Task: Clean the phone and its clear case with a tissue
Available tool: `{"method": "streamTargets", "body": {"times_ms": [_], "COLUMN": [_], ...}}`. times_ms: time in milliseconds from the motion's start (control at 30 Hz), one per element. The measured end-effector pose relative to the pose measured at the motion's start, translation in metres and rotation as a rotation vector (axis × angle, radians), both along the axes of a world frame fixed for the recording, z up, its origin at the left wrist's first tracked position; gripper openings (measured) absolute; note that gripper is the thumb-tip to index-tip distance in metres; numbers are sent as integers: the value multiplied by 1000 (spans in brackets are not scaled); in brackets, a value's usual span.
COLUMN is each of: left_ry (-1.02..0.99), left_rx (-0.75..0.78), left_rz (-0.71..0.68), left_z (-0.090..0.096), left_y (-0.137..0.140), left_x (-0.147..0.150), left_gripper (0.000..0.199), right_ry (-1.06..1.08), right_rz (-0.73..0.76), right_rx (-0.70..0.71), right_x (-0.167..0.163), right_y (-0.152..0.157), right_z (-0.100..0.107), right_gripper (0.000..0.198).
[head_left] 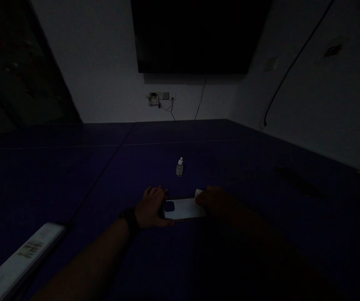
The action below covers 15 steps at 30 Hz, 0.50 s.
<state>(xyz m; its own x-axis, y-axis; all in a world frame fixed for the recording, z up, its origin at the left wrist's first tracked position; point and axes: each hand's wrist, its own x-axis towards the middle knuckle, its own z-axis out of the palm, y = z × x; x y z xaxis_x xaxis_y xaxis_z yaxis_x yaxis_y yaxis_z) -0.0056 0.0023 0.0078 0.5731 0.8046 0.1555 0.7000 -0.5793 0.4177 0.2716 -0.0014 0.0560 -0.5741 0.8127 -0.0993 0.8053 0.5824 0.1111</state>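
A pale phone case [184, 208] lies lengthwise on the dark purple surface, its dark camera cutout at the left end. Whether a phone is inside I cannot tell. My left hand [152, 207], a dark band on its wrist, grips the left end, with thumb along the near edge and fingers at the far edge. My right hand [213, 200] is closed on a small white wipe [197, 192] at the right end of the case; its fingers are mostly lost in shadow. A small clear dropper bottle [179, 168] with a white cap stands upright just beyond the case.
A long white power strip [23, 259] lies at the lower left. Wall sockets [162, 97] with cords are on the wall ahead, below a large dark screen [198, 37]. At the right lies a dim dark object [299, 182]. The room is very dark.
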Motion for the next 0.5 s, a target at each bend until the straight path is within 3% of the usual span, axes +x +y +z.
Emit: {"method": "streamTargets", "body": {"times_ms": [300, 400, 500], "left_ry": [-9, 3, 5], "left_rx": [-1, -4, -18], "left_rz": [-16, -13, -4], "left_z": [0, 4, 6], "left_y": [-1, -2, -4], "left_x": [-1, 0, 1], "left_gripper": [72, 70, 69], "right_ry": [214, 164, 107], "right_rz": [309, 245, 53], "right_rx": [24, -5, -1], "right_x": [-45, -29, -8], "right_y": [-3, 0, 3], "right_z": [-18, -14, -7], "right_gripper": [32, 33, 29]}}
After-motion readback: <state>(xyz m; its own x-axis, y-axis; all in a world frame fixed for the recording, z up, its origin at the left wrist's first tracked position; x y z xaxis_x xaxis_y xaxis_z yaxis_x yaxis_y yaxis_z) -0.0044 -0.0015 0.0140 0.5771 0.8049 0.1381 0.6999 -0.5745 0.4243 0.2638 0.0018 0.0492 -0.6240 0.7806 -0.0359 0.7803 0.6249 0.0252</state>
